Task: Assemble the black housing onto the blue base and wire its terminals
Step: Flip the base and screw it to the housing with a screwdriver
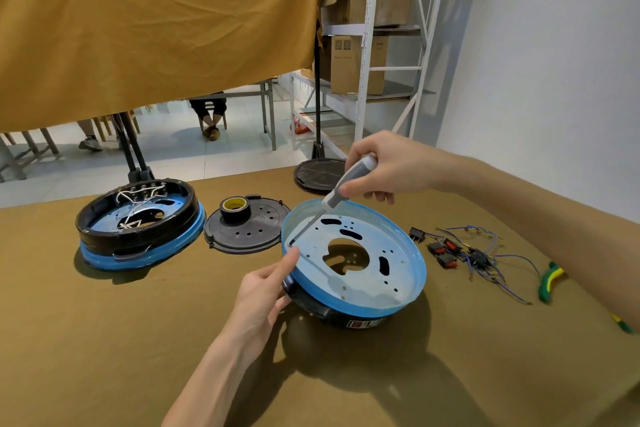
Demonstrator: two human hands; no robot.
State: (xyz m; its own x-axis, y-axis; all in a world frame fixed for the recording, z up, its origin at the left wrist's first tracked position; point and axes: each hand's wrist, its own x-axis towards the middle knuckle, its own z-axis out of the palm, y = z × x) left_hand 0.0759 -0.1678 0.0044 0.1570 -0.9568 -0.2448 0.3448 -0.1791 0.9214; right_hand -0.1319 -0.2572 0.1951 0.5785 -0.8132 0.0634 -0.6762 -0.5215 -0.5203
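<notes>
A blue base (398, 274) lies tilted on the table with its pale inner face up and a black housing (311, 305) under it. My left hand (263, 291) grips the left rim of this unit, thumb up near the edge. My right hand (388, 166) holds a grey-handled screwdriver (346, 184), its tip down at a hole near the base's left rim. Red and black switches with blue wires (460, 253) lie to the right.
A second blue-and-black unit (138, 222) with white wiring sits at the left. A black perforated lid (252, 232) carries a roll of tape (233, 208). Green-handled pliers (550, 281) lie far right. A black round stand foot (318, 175) sits at the table's back edge.
</notes>
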